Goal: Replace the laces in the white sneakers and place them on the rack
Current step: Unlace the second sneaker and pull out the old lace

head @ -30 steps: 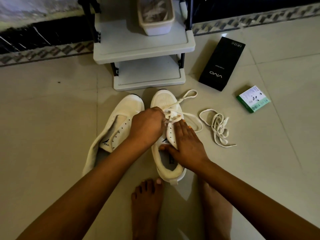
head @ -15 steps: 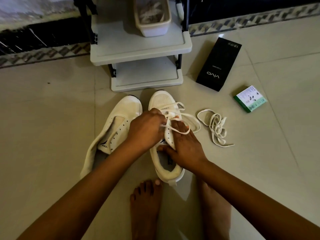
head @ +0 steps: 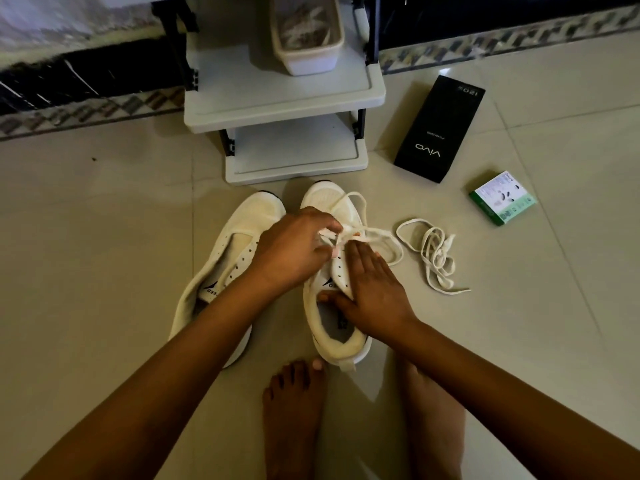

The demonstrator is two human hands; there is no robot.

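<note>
Two white sneakers side by side on floor (head: 104, 237), toes toward rack (head: 284, 109). Left sneaker (head: 228, 258) unlaced, tongue open. Left hand (head: 294, 251) over right sneaker (head: 341, 327), fingers pinching lace (head: 349, 233) at eyelets; lace loops over toe and out to right. Right hand (head: 374, 292) on same sneaker, fingers straight along side, thumb inside opening. Loose lace (head: 433, 251) in heap just right. Black box (head: 440, 129), green box (head: 502, 199) far right. Bin (head: 311, 60) on rack shelf.
</note>
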